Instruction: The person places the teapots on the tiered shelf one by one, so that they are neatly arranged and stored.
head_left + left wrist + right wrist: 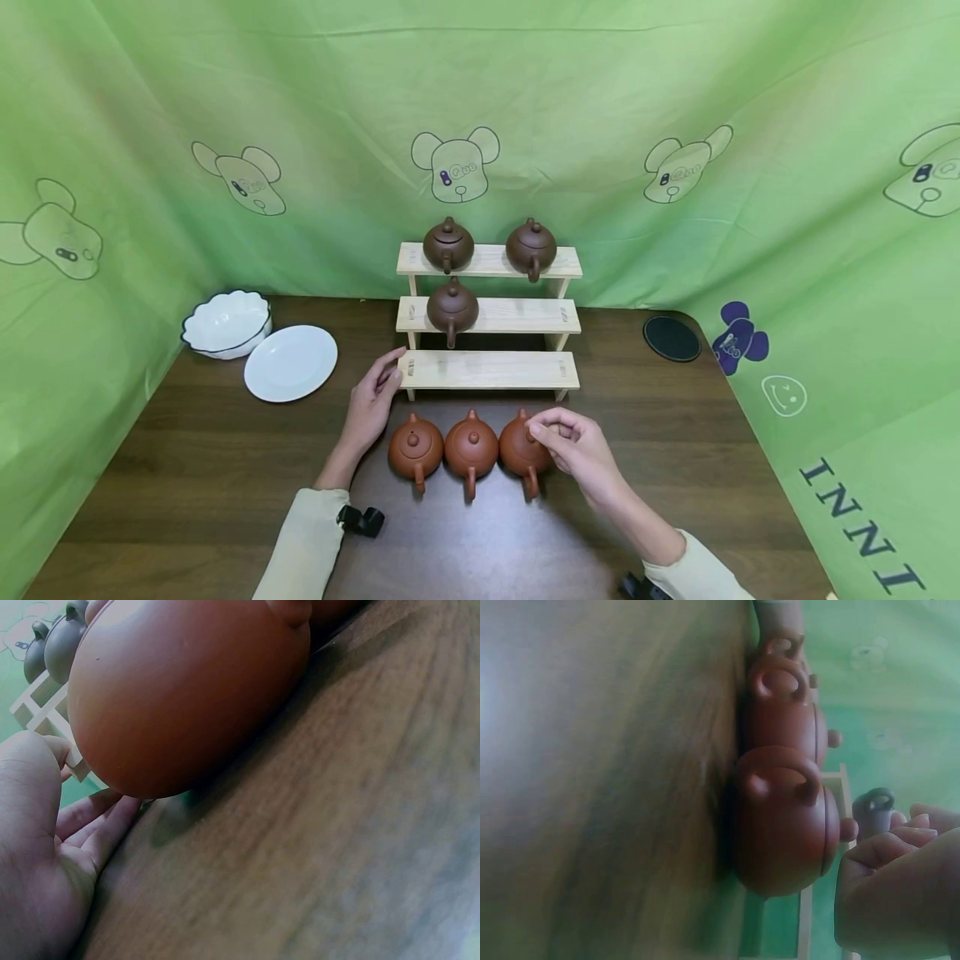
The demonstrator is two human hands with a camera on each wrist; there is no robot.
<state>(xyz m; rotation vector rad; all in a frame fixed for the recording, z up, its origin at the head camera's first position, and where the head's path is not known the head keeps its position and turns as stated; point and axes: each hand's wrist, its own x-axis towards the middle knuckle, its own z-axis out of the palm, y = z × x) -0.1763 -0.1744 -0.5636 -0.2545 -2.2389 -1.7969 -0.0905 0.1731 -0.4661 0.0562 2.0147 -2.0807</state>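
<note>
Three reddish-brown teapots stand in a row before a wooden rack: the left teapot (416,450), middle teapot (472,454) and right teapot (521,454). My left hand (372,404) is at the left end of the rack's lowest shelf (487,369), fingers extended against it. Over the right teapot's lid hovers my right hand (577,450), thumb and fingers bent and close together. The right wrist view shows the lid knob (848,829) beside the hand, with no grip on it visible. A reddish teapot (187,697) hides part of the left fingers.
Dark brown teapots occupy the upper shelves: two on top, including the top-left teapot (448,247), and one teapot (452,308) on the middle shelf. At left are a scalloped white bowl (225,325) and a white plate (291,363). A dark round coaster (672,338) lies right.
</note>
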